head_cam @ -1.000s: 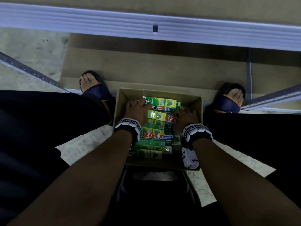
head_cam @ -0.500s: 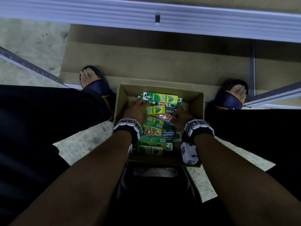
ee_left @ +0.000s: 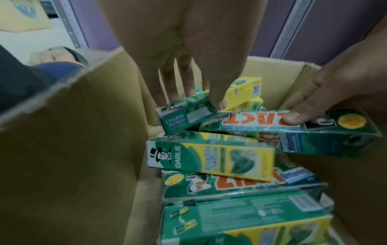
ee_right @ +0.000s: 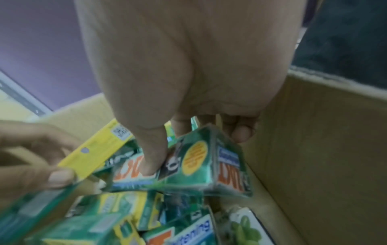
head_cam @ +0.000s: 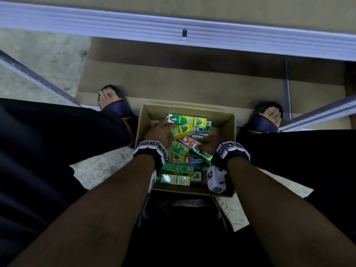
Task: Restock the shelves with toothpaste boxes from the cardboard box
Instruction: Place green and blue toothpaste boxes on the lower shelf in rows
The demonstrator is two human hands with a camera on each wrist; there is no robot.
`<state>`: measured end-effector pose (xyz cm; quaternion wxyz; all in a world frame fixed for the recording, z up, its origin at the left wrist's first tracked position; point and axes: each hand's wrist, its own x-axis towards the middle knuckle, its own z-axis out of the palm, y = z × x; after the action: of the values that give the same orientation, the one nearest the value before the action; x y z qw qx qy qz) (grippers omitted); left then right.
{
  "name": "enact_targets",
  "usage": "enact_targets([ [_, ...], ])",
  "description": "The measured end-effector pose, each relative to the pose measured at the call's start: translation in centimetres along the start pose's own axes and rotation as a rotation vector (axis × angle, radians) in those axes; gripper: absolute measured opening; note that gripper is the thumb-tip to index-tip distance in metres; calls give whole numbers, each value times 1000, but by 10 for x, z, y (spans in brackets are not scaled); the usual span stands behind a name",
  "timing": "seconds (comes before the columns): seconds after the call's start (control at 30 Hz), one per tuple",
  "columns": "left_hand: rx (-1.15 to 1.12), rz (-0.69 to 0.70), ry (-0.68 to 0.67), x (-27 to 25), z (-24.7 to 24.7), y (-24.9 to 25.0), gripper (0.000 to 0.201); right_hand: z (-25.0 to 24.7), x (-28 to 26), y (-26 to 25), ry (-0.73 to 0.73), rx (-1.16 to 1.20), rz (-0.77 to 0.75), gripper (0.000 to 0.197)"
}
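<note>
An open cardboard box (head_cam: 187, 109) on the floor between my feet holds several green, yellow and red toothpaste boxes. My left hand (head_cam: 162, 131) pinches one end of a yellow-green Darlie box (head_cam: 182, 130), raised slightly above the pile; the left wrist view shows thumb and fingers round that Darlie box (ee_left: 184, 116). My right hand (head_cam: 210, 144) grips a green Zact box (head_cam: 193, 146) that is tilted up out of the pile. In the right wrist view the thumb presses on top of the Zact box (ee_right: 209, 165) and the fingers curl behind it.
A white shelf edge (head_cam: 173, 26) runs across the top, with a brown lower shelf board (head_cam: 192, 83) behind the box. Grey shelf uprights (head_cam: 38, 79) slant in from both sides. My sandalled feet (head_cam: 113, 105) flank the box and dark trousers fill both sides.
Both hands have closed on boxes and begun raising them: the left hand's Darlie box and the right hand's Zact box now sit tilted above the pile.
</note>
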<state>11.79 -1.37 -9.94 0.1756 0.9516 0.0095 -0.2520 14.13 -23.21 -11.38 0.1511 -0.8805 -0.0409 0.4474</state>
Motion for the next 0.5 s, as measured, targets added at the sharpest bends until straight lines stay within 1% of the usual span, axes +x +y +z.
enact_targets([
  [0.07, -12, -30, -14, -3, 0, 0, 55, -1, -6, -2, 2, -25, 25, 54],
  [0.13, -48, -70, -7, -7, 1, 1, 52, -4, -14, -3, 11, 2, 50, 55],
  [0.23, -162, -173, 26, -16, 5, 0, 44, -5, -26, -4, 14, -22, 51, 60],
  [0.3, -242, -238, 34, -20, 5, -2, 41, -6, -32, -5, 11, -32, 38, 56],
  [0.43, -353, -267, 15, -27, -2, -7, 39, -11, -45, -7, 2, -33, 25, 52],
  [0.5, -414, -283, 14, -29, -7, -7, 31, -13, -51, -10, -6, -28, 29, 53],
])
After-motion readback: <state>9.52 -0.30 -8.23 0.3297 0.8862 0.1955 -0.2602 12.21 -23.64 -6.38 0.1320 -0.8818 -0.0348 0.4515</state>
